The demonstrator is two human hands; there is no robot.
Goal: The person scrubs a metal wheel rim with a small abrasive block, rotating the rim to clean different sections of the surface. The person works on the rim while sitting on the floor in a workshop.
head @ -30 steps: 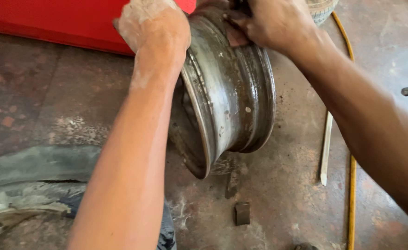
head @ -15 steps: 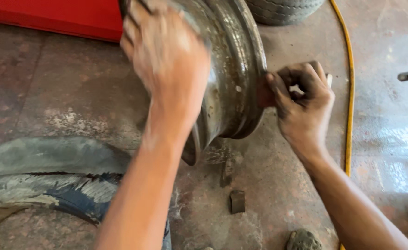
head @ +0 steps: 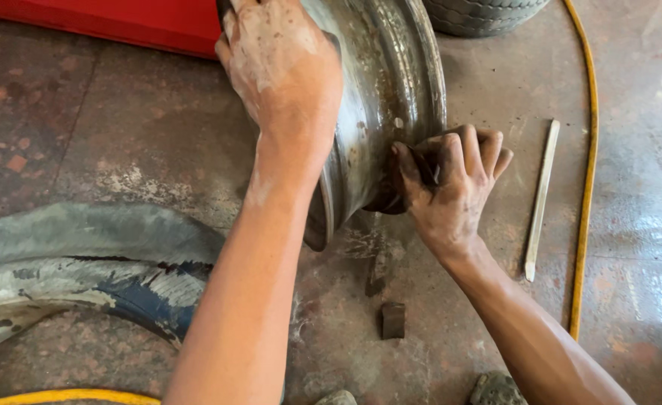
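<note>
Steel wheel rim (head: 391, 97) stands on edge between my hands: left hand (head: 282, 67) grips its top, right hand (head: 451, 187) clenches against its lower flange.

My left hand (head: 282, 67) lies palm down, its fingers spread and curled forward, the wrist bent and the forearm running straight up from below. My right hand (head: 447, 184) is curled tight, the fingers (head: 466, 146) bunched together, thumb pressed inward, with its forearm slanting in from the lower right.
</note>
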